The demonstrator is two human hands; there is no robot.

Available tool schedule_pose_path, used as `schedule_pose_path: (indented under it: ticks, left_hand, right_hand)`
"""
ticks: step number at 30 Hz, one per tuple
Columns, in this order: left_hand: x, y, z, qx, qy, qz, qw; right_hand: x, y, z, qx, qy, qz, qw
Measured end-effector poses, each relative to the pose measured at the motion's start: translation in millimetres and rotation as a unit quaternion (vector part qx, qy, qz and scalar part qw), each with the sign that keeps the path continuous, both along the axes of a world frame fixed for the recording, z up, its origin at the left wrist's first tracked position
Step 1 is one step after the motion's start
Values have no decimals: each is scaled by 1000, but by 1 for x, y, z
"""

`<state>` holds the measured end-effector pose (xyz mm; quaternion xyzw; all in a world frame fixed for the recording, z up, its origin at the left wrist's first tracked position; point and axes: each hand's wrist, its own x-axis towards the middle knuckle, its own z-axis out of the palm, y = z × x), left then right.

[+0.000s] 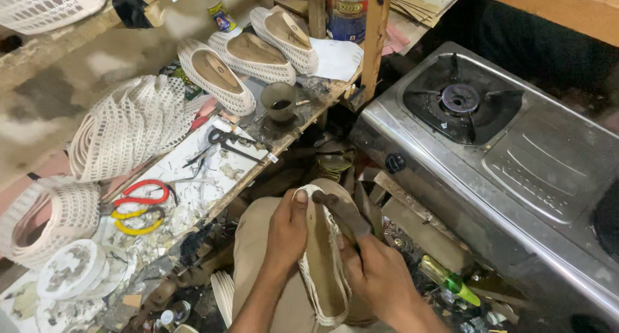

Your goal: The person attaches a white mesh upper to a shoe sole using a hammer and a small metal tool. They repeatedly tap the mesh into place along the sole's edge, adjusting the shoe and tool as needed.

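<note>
Four white shoes (251, 56), two scissors (138, 194)

The white basket (48, 4) at upper left is cut by the frame edge; the stove (516, 152) runs off the right edge; the shoe's (322, 262) heel end sits hidden behind the right hand (380, 275).

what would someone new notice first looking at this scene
At bottom centre, the left hand grips a cream woven-mesh shoe upper on the lap while the right hand presses a dark flat tool against it. Up the cluttered workbench on the left stand three finished white mesh slip-on shoes, with red- and yellow-handled scissors nearer. A stainless steel gas stove fills the right side.
</note>
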<state>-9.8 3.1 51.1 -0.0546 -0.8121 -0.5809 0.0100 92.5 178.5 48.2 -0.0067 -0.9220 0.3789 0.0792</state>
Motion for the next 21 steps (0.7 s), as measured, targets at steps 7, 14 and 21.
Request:
schedule_pose_path:
  ticks: [7, 14, 21]
  left_hand:
    - [-17, -1, 13, 36, -45, -38, 998]
    - [-20, 7, 1, -26, -7, 13, 1000]
    - [-24, -3, -3, -40, -49, 34, 997]
  right_hand:
    - [22, 0, -4, -288, 28, -188, 939]
    - [21, -9, -17, -248, -94, -120, 957]
    - [45, -28, -39, -122, -2, -90, 988]
